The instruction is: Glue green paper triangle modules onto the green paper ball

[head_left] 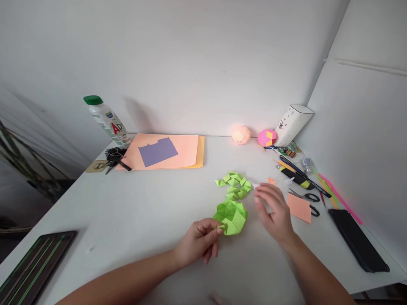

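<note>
A green folded-paper bowl (234,221), faceted and hollow on top, is at the front middle of the table. My left hand (205,239) pinches a pointed green flap at its near left edge, between thumb and fingers. I cannot tell whether that flap is part of the bowl or a separate piece. To the right, my right hand (273,212) has its fingers bent around a small white pointed thing (254,184), whose tip sticks out to the left; the rest is hidden. Several small green folded-paper pieces (234,182) lie just behind the bowl.
Scissors (308,197), an orange paper square (299,207), pens (295,169) and a black case (359,241) lie at the right. Two paper balls (241,135) stand by the wall. Back left are paper sheets (187,150), keys (116,156) and a bottle (110,123).
</note>
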`<state>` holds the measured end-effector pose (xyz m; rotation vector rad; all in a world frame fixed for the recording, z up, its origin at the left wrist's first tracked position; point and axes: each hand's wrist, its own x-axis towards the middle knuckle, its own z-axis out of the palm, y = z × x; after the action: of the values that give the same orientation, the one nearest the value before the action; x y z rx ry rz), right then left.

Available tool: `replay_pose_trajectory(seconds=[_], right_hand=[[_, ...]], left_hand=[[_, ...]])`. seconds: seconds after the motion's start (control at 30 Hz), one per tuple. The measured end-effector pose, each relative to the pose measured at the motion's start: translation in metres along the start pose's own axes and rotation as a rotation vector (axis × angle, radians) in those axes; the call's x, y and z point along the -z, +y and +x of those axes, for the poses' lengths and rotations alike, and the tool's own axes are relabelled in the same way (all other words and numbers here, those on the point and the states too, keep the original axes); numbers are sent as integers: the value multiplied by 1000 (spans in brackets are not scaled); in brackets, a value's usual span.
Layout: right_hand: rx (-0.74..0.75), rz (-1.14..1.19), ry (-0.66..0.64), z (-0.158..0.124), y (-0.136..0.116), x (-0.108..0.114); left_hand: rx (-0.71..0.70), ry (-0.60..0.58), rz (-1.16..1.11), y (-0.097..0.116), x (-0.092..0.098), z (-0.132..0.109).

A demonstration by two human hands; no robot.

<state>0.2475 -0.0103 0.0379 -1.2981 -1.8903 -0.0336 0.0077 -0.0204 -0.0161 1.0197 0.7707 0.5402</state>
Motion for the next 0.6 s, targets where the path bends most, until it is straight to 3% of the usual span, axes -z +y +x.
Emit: replay_pose_trajectory(seconds=[0.07, 0.13, 0.27, 0.43, 0.6], right_hand=[[-155, -189, -61, 2, 21, 4], [-334, -321, -213, 1, 41, 3], [-414, -327, -248, -4, 63, -3], [-445, -294, -76, -1, 61, -3], [-508, -88, 244, 7, 37, 7]], left_hand=[[24, -15, -41, 4, 1, 2], [43, -32, -64, 5, 2, 4], [57, -77, -65, 6, 6, 6], [67, -90, -41, 10, 7, 6], [89, -124, -24, 15, 8, 6]])
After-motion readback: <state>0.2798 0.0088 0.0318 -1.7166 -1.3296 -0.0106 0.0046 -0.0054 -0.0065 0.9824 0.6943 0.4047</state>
